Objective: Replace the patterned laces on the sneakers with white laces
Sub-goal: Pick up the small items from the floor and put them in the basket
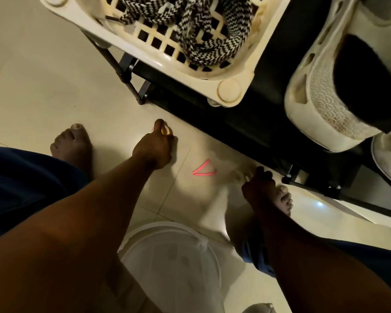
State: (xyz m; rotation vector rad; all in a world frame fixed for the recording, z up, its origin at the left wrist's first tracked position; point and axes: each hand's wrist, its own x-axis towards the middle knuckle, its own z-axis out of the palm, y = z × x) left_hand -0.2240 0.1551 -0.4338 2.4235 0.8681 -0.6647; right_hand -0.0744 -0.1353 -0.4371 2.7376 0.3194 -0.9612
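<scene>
The zigzag black-and-white laces (pixel 212 30) lie heaped in the cream plastic basket (pixel 230 89) on the black desk (pixel 246 123), likely set aside there beside the white sneaker (pixel 321 98); no white laces show; the left hand (pixel 152 147) reaches down to the floor (pixel 43 75), its fingers pinching a small amber thing (pixel 166 131); the right hand (pixel 257 184) hangs low and blurred, so I cannot tell how its fingers lie; 1 pink strip (pixel 203 170) lies between them.

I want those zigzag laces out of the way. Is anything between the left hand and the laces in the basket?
Yes: the patterned laces lie inside the cream basket, so its lattice wall and rim stand between them and the left hand, down near the floor gripping a small amber object.
</scene>
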